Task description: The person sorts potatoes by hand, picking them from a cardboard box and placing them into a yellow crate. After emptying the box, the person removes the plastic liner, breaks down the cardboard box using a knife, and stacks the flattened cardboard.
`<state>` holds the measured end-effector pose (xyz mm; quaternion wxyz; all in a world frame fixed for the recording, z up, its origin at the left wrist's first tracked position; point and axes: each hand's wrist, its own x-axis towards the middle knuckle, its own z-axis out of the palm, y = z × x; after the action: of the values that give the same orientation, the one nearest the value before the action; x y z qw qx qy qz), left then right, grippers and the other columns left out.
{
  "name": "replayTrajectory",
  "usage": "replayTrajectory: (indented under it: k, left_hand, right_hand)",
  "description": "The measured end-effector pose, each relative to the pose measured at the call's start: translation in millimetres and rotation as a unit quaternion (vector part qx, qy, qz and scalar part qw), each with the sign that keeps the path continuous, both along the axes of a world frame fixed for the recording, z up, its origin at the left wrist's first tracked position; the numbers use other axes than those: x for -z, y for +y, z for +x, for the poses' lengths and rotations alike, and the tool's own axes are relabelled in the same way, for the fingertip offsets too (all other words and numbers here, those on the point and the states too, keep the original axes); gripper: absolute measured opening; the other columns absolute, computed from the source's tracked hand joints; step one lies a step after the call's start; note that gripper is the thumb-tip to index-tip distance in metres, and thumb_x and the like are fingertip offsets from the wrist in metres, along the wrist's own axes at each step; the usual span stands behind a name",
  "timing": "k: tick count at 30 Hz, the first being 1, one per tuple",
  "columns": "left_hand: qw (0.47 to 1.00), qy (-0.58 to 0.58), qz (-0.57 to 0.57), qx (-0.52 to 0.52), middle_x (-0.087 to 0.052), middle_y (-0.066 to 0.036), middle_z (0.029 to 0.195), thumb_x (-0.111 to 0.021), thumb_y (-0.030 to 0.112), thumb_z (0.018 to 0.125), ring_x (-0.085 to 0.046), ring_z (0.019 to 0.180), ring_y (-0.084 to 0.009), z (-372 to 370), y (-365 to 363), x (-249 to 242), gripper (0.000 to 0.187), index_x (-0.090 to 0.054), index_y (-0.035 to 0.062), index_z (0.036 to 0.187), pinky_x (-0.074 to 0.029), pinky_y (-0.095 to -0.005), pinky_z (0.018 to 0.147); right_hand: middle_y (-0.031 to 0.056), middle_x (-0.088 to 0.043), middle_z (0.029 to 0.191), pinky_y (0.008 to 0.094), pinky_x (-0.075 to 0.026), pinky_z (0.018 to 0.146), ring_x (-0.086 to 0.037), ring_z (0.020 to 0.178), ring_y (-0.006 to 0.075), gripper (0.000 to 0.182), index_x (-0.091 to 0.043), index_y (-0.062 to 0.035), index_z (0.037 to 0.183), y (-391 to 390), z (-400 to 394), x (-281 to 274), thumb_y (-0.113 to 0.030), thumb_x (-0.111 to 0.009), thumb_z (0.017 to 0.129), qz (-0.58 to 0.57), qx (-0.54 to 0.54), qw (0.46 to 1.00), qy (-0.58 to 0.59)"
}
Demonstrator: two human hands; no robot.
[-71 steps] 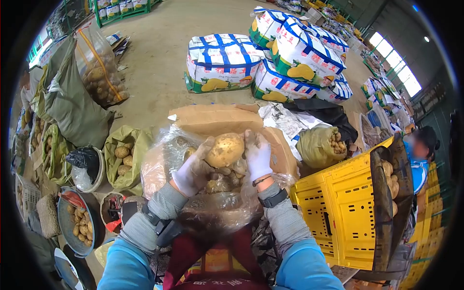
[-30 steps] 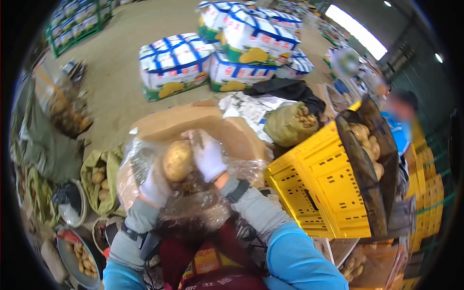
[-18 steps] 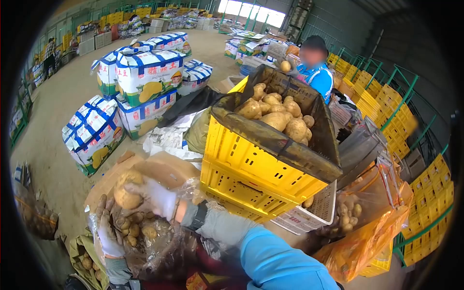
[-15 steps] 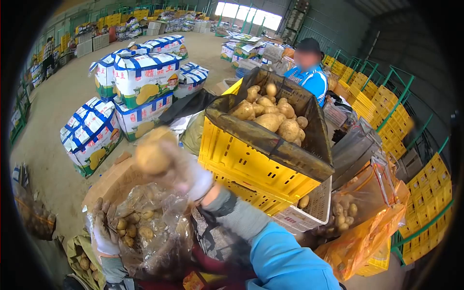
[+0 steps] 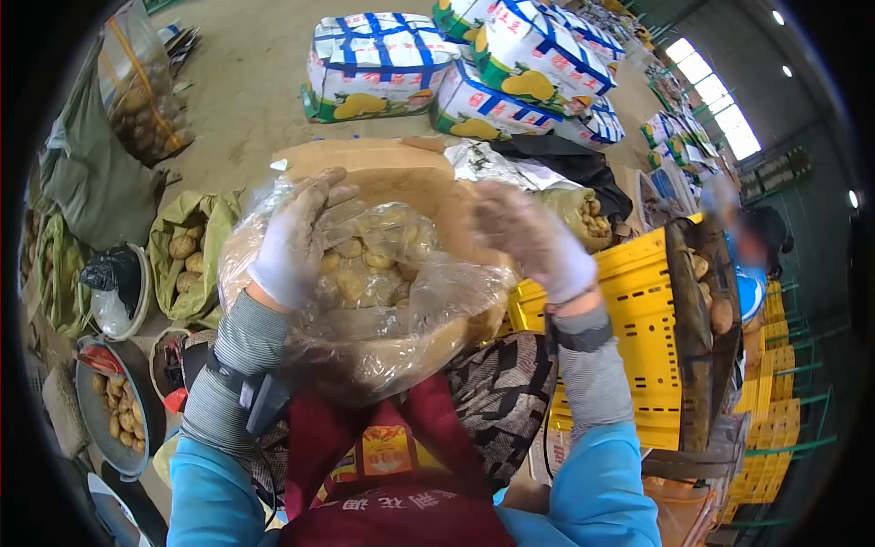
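Potatoes [image 5: 375, 260] between the two gloved hands, low in an open cardboard box [image 5: 365, 162], partly under crumpled clear plastic [image 5: 437, 310] spread over them and out across the near rim. Left hand [image 5: 301, 228] well open, fingers extended and pointing away from the body, palm side toward the potatoes, at the left part of the box and close by the plastic; no grip on anything visible, contact with the plastic impossible to tell. Right hand [image 5: 524, 232] blurred, over or just beside the right part of the box, loosely open with fingers slightly bent and turned inward toward the left hand; nothing visible in its hold. Left of the left hand, a green sack [image 5: 219, 228] with its mouth open on more potatoes; further left and nearer the body, a blue-grey basin [image 5: 134, 465] of smaller ones. Just beyond the right hand, an olive sack [image 5: 567, 217] with potatoes showing at its mouth, a black sheet [image 5: 583, 169] behind. To the right of the right hand, a yellow crate [image 5: 629, 310] with a dark liner [image 5: 694, 365] and large potatoes at the top, next to a person in blue [image 5: 751, 284]. Well beyond both hands, printed white-and-blue bags [image 5: 378, 68], some stacked.
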<state>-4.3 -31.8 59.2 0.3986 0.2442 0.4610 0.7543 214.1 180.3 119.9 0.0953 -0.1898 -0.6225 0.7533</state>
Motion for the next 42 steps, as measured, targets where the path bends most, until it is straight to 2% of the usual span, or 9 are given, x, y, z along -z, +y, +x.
replayTrajectory:
  k: [5,7,8,12,19,28,32,37,42]
  left_hand:
    - [0.992,-0.124,-0.028,-0.004,-0.057,-0.01,0.129,-0.041,0.028,0.104,-0.061,0.109,-0.0195,-23.6,-1.5,1.8,0.043,-0.046,0.0035,0.139,-0.049,-0.0294,0.086]
    - [0.986,-0.165,-0.006,-0.01,-0.06,-0.01,0.125,-0.044,0.028,0.103,-0.062,0.107,-0.0184,-30.5,-3.2,5.4,0.043,-0.047,0.0049,0.139,-0.049,-0.0298,0.084]
    - [0.983,-0.185,0.005,-0.013,-0.061,-0.009,0.123,-0.045,0.028,0.103,-0.062,0.106,-0.0179,-33.8,-4.3,7.6,0.043,-0.047,0.0056,0.139,-0.049,-0.03,0.083]
    - [0.977,-0.211,0.001,-0.036,-0.064,-0.01,0.119,-0.047,0.03,0.102,-0.063,0.105,-0.0195,-43.9,-5.4,14.8,0.044,-0.049,0.0029,0.136,-0.049,-0.03,0.081]
    - [0.974,-0.216,-0.063,-0.018,-0.064,-0.011,0.114,-0.047,0.03,0.102,-0.064,0.097,-0.0175,-43.5,1.3,2.6,0.044,-0.05,-0.0009,0.134,-0.051,-0.0278,0.076]
    - [0.96,-0.255,-0.102,-0.052,-0.063,-0.01,0.114,-0.047,0.033,0.102,-0.064,0.098,-0.0178,-43.7,14.4,4.1,0.048,-0.048,-0.003,0.135,-0.051,-0.0262,0.075]
    - [0.958,-0.257,-0.115,-0.045,-0.063,-0.01,0.115,-0.046,0.033,0.102,-0.065,0.099,-0.0184,-41.7,20.5,3.0,0.05,-0.047,-0.0041,0.136,-0.052,-0.0261,0.074]
    - [0.956,-0.259,-0.131,-0.042,-0.063,-0.01,0.115,-0.046,0.032,0.102,-0.065,0.1,-0.0188,-38.0,22.9,5.1,0.049,-0.047,-0.0047,0.135,-0.052,-0.0262,0.074]
    - [0.963,-0.234,-0.125,-0.041,-0.065,-0.009,0.112,-0.048,0.032,0.101,-0.065,0.099,-0.0186,-38.9,23.9,9.1,0.046,-0.051,-0.0018,0.133,-0.052,-0.0265,0.075]
  right_hand:
    - [0.012,-0.054,0.137,0.0346,-0.047,0.098,-0.054,0.121,0.0212,0.055,-0.049,-0.0073,0.138,-19.7,-117.5,227.1,-0.044,-0.055,0.098,0.12,-0.293,0.904,-0.287]
    - [0.0171,-0.048,0.143,0.0351,-0.041,0.106,-0.046,0.131,0.0347,0.059,-0.045,-0.0109,0.143,6.0,-123.5,366.2,-0.047,-0.05,0.097,0.567,-0.548,0.608,-0.089]
    - [0.0193,-0.045,0.146,0.0384,-0.037,0.109,-0.045,0.131,0.0378,0.062,-0.047,-0.009,0.141,9.2,-118.0,368.1,-0.052,-0.043,0.097,0.427,-0.508,0.715,-0.221]
    - [0.0139,-0.045,0.147,0.0411,-0.034,0.112,-0.042,0.136,0.0315,0.065,-0.053,-0.0121,0.138,63.0,-74.2,315.9,-0.057,-0.046,0.091,0.405,-0.324,0.604,-0.605]
    - [0.0149,-0.061,0.128,0.0419,-0.045,0.096,-0.059,0.114,0.0339,0.059,-0.058,-0.01,0.132,99.5,-83.2,268.3,-0.05,-0.053,0.09,0.411,-0.394,0.572,-0.591]
    - [0.0152,-0.048,0.145,0.0425,-0.039,0.107,-0.048,0.131,0.0333,0.072,-0.05,-0.0122,0.14,90.2,-63.5,458.6,-0.06,-0.056,0.085,0.266,-0.23,0.722,-0.596]
    - [0.0144,-0.052,0.142,0.0406,-0.039,0.106,-0.05,0.129,0.0309,0.082,-0.056,-0.0118,0.135,77.0,-68.9,431.0,-0.068,-0.06,0.077,0.409,-0.167,0.648,-0.62]
    - [0.0139,-0.052,0.142,0.0429,-0.037,0.108,-0.047,0.132,0.0322,0.089,-0.057,-0.0124,0.135,54.4,-128.3,317.0,-0.07,-0.07,0.068,0.169,-0.301,0.638,-0.688]
    - [0.0155,-0.05,0.143,0.0467,-0.035,0.11,-0.048,0.131,0.0327,0.093,-0.052,-0.0147,0.14,66.4,-113.7,369.7,-0.071,-0.07,0.068,0.278,-0.332,0.594,-0.678]
